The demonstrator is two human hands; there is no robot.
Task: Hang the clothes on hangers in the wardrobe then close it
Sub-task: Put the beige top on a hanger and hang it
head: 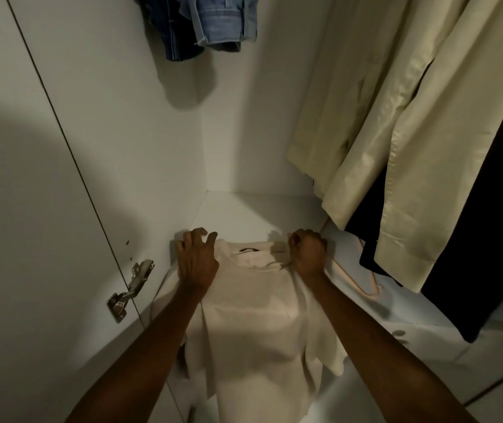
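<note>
Head view: a white T-shirt (253,319) lies spread on the wardrobe floor (244,209), collar toward the back wall, its hem drooping over the front edge. The left hand (196,261) rests on the shirt's left shoulder, fingers spread and loosely bent, gripping nothing. The right hand (308,253) is fisted, pinching the fabric at the right shoulder. A pale pink hanger (357,282) lies just beside that hand. Cream garments (396,132) hang at right, denim (210,22) above; a metal hinge (131,288) sits on the left door.
</note>
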